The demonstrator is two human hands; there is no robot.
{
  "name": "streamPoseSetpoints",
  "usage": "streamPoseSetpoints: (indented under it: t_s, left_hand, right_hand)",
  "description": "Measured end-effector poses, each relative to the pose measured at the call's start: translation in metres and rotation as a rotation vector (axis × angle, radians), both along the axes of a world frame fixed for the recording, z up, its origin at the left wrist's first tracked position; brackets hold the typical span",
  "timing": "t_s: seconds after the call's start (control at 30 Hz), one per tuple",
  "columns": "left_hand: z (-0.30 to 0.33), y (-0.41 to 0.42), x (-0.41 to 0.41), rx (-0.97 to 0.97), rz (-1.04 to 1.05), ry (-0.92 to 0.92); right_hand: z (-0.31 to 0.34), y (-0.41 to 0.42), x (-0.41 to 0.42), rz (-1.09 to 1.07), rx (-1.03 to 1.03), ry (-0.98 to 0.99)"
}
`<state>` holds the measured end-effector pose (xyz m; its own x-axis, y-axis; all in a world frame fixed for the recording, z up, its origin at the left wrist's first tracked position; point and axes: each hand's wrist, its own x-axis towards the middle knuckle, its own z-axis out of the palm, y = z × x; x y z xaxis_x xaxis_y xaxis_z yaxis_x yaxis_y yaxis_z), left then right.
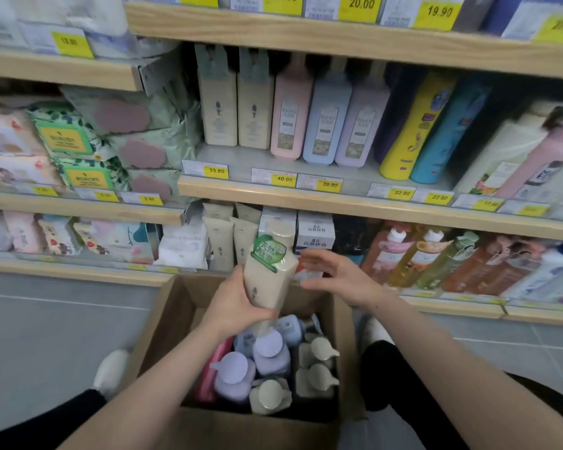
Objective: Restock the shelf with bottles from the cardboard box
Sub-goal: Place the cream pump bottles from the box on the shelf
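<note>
My left hand (pixel 233 305) grips the lower part of a beige bottle (pixel 268 280) with a green round sticker, held upright above the cardboard box (pixel 163 319). My right hand (pixel 337 276) hovers just right of the bottle, fingers spread, holding nothing. Inside the box stand several bottles: lilac ones (pixel 268 354), beige pump ones (pixel 319 368) and a pink one (pixel 213 368). On the middle shelf (pixel 273 193) two beige boxed bottles (pixel 234 102) stand beside pink, blue and lilac bottles (pixel 325 121).
The box sits on the grey tiled floor (pixel 46 336) between my knees. The bottom shelf (pixel 452 306) holds tubes, white cartons and orange and pink bottles (pixel 436 261). Wipe packs (pixel 88 151) fill the left shelves. Yellow price tags line the shelf edges.
</note>
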<state>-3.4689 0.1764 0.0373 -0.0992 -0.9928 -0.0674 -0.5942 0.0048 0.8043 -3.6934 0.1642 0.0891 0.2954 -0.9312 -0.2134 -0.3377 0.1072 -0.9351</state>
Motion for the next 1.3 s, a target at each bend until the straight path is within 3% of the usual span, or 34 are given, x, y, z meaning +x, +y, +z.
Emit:
streamPoseSetpoints:
  t_s: [0.33,0.63,0.83,1.03,1.3]
  left_hand:
    - [-0.065,0.007,0.014,0.037,0.1,-0.161]
    - [-0.086,0.008,0.006,0.103,0.125,-0.131]
    - [-0.08,0.006,0.013,0.058,0.131,-0.142]
    - [-0.057,0.001,0.022,0.008,0.132,-0.18]
    - [0.022,-0.021,0.02,-0.125,0.179,-0.159]
  right_hand:
    - [-0.138,0.051,-0.03,0.09,0.164,0.393]
    - [-0.146,0.035,-0.025,0.136,0.029,0.666]
    - [-0.15,0.02,-0.018,0.151,0.055,0.777]
    - [-0.107,0.009,-0.017,0.115,-0.071,0.791]
    - [0.036,-0.028,-0.021,0.031,-0.353,0.695]
